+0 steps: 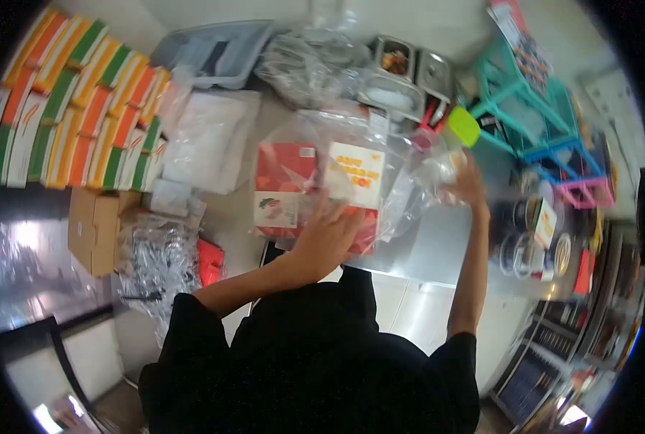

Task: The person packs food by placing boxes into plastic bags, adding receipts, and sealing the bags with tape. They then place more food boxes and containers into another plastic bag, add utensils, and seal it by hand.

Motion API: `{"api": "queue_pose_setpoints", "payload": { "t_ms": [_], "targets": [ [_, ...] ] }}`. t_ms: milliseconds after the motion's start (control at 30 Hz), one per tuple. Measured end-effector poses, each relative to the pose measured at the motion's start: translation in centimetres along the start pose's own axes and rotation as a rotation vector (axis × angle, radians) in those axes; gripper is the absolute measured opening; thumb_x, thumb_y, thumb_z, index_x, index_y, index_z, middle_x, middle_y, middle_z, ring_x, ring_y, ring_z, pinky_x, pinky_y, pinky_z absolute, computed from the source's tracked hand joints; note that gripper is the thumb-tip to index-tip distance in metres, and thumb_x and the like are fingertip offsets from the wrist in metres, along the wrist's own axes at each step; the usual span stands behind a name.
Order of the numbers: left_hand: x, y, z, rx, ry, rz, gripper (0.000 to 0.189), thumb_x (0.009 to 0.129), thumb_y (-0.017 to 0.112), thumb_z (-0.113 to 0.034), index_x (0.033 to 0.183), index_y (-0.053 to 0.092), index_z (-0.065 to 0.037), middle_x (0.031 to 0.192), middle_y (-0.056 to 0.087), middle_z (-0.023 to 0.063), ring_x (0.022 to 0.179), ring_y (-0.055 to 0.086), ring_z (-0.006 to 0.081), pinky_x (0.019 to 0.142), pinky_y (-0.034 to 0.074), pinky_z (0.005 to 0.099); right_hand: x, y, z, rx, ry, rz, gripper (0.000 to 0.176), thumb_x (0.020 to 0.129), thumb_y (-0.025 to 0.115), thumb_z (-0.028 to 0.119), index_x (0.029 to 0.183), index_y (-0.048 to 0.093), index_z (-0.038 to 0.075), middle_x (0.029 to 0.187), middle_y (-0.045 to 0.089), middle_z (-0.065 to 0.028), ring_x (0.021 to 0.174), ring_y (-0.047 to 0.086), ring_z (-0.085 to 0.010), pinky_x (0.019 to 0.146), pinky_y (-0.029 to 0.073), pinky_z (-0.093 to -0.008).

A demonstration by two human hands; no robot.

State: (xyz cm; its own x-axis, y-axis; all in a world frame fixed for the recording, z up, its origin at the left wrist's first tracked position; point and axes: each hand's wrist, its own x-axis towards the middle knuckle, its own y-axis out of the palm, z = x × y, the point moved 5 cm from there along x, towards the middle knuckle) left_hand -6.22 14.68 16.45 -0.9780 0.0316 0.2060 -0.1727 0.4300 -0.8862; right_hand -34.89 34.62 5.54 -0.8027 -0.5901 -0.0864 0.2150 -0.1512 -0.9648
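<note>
Two flat boxes lie side by side on the metal table: a red box [286, 160] with a pale label, and a white and red box [356, 163] with orange lettering. Clear plastic bag film [402, 192] lies over and around them. My left hand [324, 242] rests with fingers stretched out across the lower part of the boxes. To the right, my right hand [470, 186], slightly blurred, grips a crumpled part of the clear plastic and holds it out from the boxes.
Stacked coloured cartons [83, 101] stand at the left, beside a pile of white bags [210, 137]. Metal food pans [395, 94] and a grey tray [221, 50] line the back. Teal baskets [525, 94] and lidded tubs [518, 253] are at the right, near a green scoop [462, 126].
</note>
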Motion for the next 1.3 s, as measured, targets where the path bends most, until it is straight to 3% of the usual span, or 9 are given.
{"api": "queue_pose_setpoints", "payload": {
  "t_ms": [267,300,500,633,800,900,1033,1200,1300],
  "targets": [
    [-5.0,3.0,-2.8,0.017,0.051,0.086,0.019,0.073,0.048,-0.014,0.089,0.054,-0.005,0.092,0.051,0.0075,0.097,0.046,0.0265,0.085,0.034,0.0448,-5.9,-11.8,12.0,1.314,-0.112,-0.013,0.1,0.044,0.074,0.028,0.128,0.028,0.002,0.122,0.04,-0.0092,0.115,0.036,-0.0238,0.096,0.029,-0.0339],
    [-5.2,3.5,-3.2,-0.066,0.077,0.039,0.019,0.075,0.048,-0.014,0.09,0.052,-0.004,0.092,0.051,0.0097,0.095,0.048,0.028,0.082,0.038,0.0417,-4.3,-8.3,10.5,1.805,-0.654,0.221,0.091,0.043,0.07,0.009,0.126,0.032,0.001,0.113,0.048,-0.0148,0.106,0.045,-0.0233,0.09,0.037,-0.0409],
    [-6.7,6.9,-2.5,-0.637,-0.45,0.425,0.021,0.08,0.049,-0.018,0.091,0.049,0.0,0.093,0.053,0.019,0.085,0.054,0.0343,0.072,0.044,0.0433,-9.0,0.8,24.4,1.617,-0.41,0.635,0.097,0.044,0.072,0.017,0.129,0.026,0.005,0.121,0.039,-0.0099,0.113,0.035,-0.0223,0.095,0.029,-0.0358],
    [-7.4,6.7,-3.3,-0.561,-0.202,0.384,0.019,0.079,0.049,-0.016,0.087,0.049,0.0,0.085,0.055,0.02,0.083,0.055,0.0351,0.069,0.043,0.0454,-12.9,4.6,20.3,1.452,-0.185,0.915,0.103,0.044,0.074,0.024,0.131,0.022,0.008,0.128,0.031,-0.0059,0.119,0.028,-0.0215,0.098,0.023,-0.0318],
    [-5.9,7.0,-4.8,-0.501,-0.112,0.384,0.017,0.08,0.049,-0.019,0.084,0.051,-0.002,0.084,0.055,0.0188,0.077,0.054,0.037,0.066,0.042,0.0464,-11.7,-2.0,22.2,0.203,-0.481,0.349,0.092,0.046,0.076,0.024,0.125,0.031,0.016,0.122,0.034,-0.0131,0.115,0.032,-0.0301,0.094,0.025,-0.0449],
    [-4.7,4.6,-4.2,-0.491,-0.3,0.343,0.015,0.079,0.05,-0.018,0.083,0.051,-0.003,0.084,0.055,0.0172,0.082,0.052,0.0356,0.069,0.041,0.0461,-11.6,0.3,23.6,0.043,-0.59,0.207,0.088,0.048,0.075,0.028,0.124,0.032,0.016,0.122,0.032,-0.0152,0.114,0.031,-0.0342,0.091,0.025,-0.0491],
    [-3.6,0.9,0.8,-0.146,-0.381,-0.424,0.026,0.077,0.052,-0.023,0.096,0.051,-0.005,0.097,0.05,0.0169,0.096,0.045,0.0322,0.083,0.035,0.0393,-12.0,-0.6,24.9,0.135,-0.714,0.026,0.077,0.055,0.072,0.036,0.121,0.039,0.014,0.131,0.026,-0.0126,0.12,0.026,-0.0314,0.096,0.021,-0.0502],
    [-4.2,2.1,4.1,0.262,-0.404,-0.181,0.028,0.075,0.053,-0.025,0.095,0.051,-0.006,0.093,0.053,0.0119,0.091,0.048,0.0265,0.08,0.035,0.0412,-12.6,-4.5,17.6,-0.331,-0.51,0.454,0.063,0.059,0.071,0.044,0.109,0.05,0.012,0.104,0.056,-0.0101,0.093,0.054,-0.026,0.092,0.029,-0.0444],
    [-4.6,-1.4,5.4,0.014,-0.406,-0.31,0.018,0.079,0.052,-0.023,0.083,0.052,-0.005,0.079,0.054,0.01,0.079,0.05,0.0205,0.073,0.038,0.0351,-10.4,-10.9,15.3,0.216,-0.505,0.38,0.039,0.068,0.066,0.036,0.092,0.057,0.007,0.087,0.061,-0.0092,0.086,0.057,-0.0233,0.084,0.036,-0.0395]
  ]
}}
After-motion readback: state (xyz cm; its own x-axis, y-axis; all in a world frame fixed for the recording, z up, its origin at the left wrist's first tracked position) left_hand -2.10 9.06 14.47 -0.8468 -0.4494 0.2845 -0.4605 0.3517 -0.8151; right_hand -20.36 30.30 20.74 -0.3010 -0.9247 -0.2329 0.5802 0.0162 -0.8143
